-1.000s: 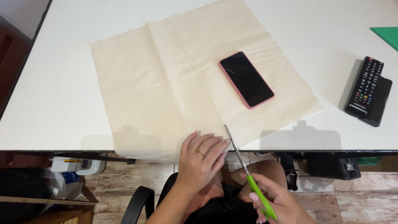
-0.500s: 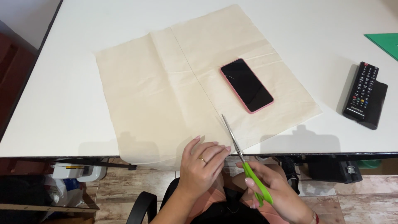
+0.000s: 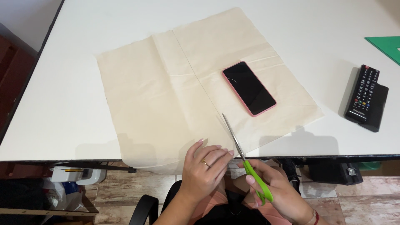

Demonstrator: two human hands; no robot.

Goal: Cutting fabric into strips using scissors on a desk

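Surface: white table (image 3: pixel 75 83) with a dark edge, seen from above; tiled floor and a black chair arm (image 3: pixel 143 208) show below the near edge.
Fabric: cream cloth (image 3: pixel 166 104), creased, spread flat across the table middle; its near edge hangs a little over the table's near edge, which puts it within reach of the blades.
Left hand: left hand (image 3: pixel 204 164) lies flat, fingers spread, on the cloth's near edge just left of the blades; not gripping, only pressing (it looks placed to keep the cloth taut and stop it sliding).
Right hand: right hand (image 3: pixel 271 189) is closed around the green handles of the scissors (image 3: pixel 246 158), below the table edge.
Scissors: steel blades point far and slightly left, along a straight crease line in the cloth; the blades look almost together, tip resting over the cloth near the phone's near corner.
Phone: pink-cased phone (image 3: pixel 249 87), dark screen up, lies on the right half of the cloth, just right of the cut line (likely acting as a weight).
Remote: black remote control (image 3: pixel 363 96) on bare table, well right of the cloth.
Far right: corner of a green sheet (image 3: pixel 387 46), cut off by the frame.
Under table: white and blue clutter (image 3: pixel 79 175) at near left, too dim to tell.
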